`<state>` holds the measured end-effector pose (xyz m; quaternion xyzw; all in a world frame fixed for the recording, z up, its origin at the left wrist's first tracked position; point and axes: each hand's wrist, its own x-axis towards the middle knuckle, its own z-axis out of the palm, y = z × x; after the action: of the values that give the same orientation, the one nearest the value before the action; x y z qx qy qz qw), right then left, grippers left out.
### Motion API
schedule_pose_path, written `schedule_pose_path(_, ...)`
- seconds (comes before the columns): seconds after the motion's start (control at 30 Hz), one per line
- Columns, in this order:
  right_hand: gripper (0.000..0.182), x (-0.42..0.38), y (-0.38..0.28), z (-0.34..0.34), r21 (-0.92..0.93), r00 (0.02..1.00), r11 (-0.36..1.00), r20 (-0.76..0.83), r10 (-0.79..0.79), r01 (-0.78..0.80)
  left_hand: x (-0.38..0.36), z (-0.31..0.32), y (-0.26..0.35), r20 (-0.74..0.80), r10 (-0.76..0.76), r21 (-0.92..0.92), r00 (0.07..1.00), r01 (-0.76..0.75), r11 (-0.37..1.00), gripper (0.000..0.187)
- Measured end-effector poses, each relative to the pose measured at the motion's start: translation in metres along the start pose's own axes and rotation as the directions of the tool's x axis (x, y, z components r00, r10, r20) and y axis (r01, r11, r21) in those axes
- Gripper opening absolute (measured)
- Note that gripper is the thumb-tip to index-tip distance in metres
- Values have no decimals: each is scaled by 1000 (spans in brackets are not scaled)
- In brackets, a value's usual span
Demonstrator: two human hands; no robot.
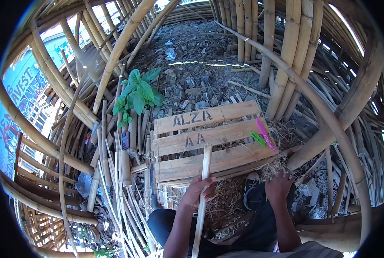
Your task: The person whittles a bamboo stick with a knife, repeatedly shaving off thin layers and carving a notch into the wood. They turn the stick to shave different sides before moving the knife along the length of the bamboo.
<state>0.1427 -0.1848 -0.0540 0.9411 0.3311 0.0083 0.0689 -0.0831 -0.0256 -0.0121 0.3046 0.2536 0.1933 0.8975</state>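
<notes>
My left hand [196, 191] is closed around a pale split bamboo strip [201, 206], held nearly upright. The strip's top end reaches over the front of a slatted wooden crate [187, 163] stencilled "ALZA" and "AA". My right hand [279, 185] holds no tool; it lies over my right knee with its fingers spread, and a small green bit shows beside it. On the crate's right end rest a bright green, flat tool-like piece [257, 139] and a long pink one [265, 134]; I cannot make out their exact kinds.
Bamboo poles [286, 56] and a curved pole [325, 107] stand at the right. Cut bamboo strips [123, 215] pile up at the left, near a dark phone-like object [125, 140]. A leafy plant [138, 92] grows behind the crate, before rubble [192, 81].
</notes>
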Motion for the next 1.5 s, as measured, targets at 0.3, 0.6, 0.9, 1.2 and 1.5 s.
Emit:
schedule_pose_path(0.3, 54, 35, -59, -10, 966, 669, 222, 79, -739, 131, -6, -3, 11, 31, 71, 24, 997, -72, 997, 23)
schedule_pose_path(0.6, 77, 104, -135, -117, 683, 284, -393, -272, -919, -616, 20, -7, 66, 217, 169, -96, 961, -151, 984, 24)
schedule_pose_path(0.9, 70, 84, -137, -104, 313, 423, -552, -393, -816, -773, 27, -2, 45, 135, 108, -115, 985, -93, 989, 25)
schedule_pose_path(1.2, 68, 78, -134, -106, 330, 398, -549, -426, -812, -768, 21, 0, 47, 97, 112, -97, 989, -102, 990, 27)
schedule_pose_path(1.5, 78, 86, -129, -96, 595, 484, -557, -298, -822, -579, 19, -5, 46, 88, 134, -45, 987, -131, 990, 27)
